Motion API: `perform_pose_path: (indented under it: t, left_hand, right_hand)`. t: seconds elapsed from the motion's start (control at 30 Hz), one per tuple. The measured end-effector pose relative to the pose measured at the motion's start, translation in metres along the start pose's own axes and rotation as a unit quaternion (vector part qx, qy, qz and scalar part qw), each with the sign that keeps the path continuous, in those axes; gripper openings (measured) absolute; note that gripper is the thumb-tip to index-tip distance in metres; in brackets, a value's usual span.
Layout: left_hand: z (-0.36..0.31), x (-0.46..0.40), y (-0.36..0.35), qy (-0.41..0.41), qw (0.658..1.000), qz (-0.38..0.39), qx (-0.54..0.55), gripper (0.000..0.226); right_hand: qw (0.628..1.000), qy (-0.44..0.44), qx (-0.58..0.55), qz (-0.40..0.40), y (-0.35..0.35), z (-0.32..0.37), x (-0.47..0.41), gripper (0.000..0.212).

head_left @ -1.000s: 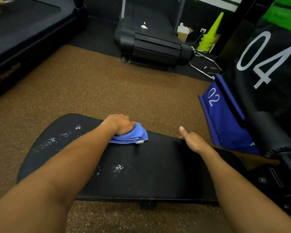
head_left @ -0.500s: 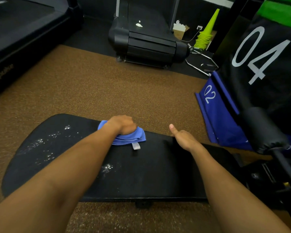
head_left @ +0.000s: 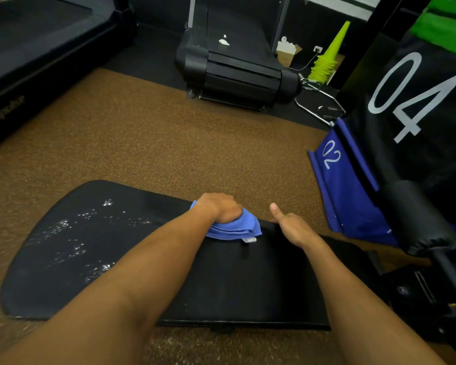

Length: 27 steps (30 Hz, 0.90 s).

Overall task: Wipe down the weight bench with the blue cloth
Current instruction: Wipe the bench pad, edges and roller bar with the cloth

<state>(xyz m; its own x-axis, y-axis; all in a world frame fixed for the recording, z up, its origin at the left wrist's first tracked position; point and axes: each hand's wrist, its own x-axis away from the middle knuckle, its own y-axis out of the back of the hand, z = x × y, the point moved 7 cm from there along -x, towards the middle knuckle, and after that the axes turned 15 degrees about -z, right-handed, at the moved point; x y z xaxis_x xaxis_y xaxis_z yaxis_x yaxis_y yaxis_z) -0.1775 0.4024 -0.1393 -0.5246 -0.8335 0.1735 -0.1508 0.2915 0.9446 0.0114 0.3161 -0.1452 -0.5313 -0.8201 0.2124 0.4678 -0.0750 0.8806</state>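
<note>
The left hand [head_left: 220, 208] is curled into a fist around the folded blue cloth [head_left: 234, 227], pressing it onto the far edge of the black weight bench [head_left: 221, 285]. Just beside it, the right hand [head_left: 291, 227] lies open, palm down on the pad, thumb raised, holding nothing. Wet droplets [head_left: 71, 233] speckle the bench's left end.

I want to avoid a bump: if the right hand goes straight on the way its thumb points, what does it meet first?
Probably nothing on the bench: the right hand rests at the far edge of the black padded weight bench, thumb aimed beyond it, over bare brown speckled floor. The folded blue cloth lies left of that line.
</note>
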Motion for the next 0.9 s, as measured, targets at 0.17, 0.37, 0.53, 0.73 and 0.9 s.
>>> perform_pose_path:
  t: [0.17,0.37,0.53,0.73,0.9]
  left_hand:
    - [0.027,0.015,0.011,0.028,0.998,-0.050,-0.007,0.058]
    - [0.027,0.040,-0.005,-0.048,0.988,-0.144,-0.003,0.053]
    - [0.015,0.064,-0.009,-0.043,0.987,-0.151,0.034,0.047]
    - [0.001,0.124,-0.012,-0.032,0.968,-0.224,0.104,0.087]
    - [0.008,0.131,-0.021,-0.044,0.983,-0.166,0.057,0.095]
  right_hand:
    - [1.000,-0.018,-0.017,0.006,0.002,-0.001,0.005,0.088]
    - [0.999,-0.015,-0.035,0.005,0.010,0.005,0.015,0.117]
    - [0.996,0.025,-0.086,-0.018,0.016,0.013,0.026,0.102]
    - [0.991,0.060,-0.111,-0.039,0.017,0.006,0.029,0.071]
    - [0.991,0.069,-0.107,-0.049,0.021,0.006,0.037,0.069]
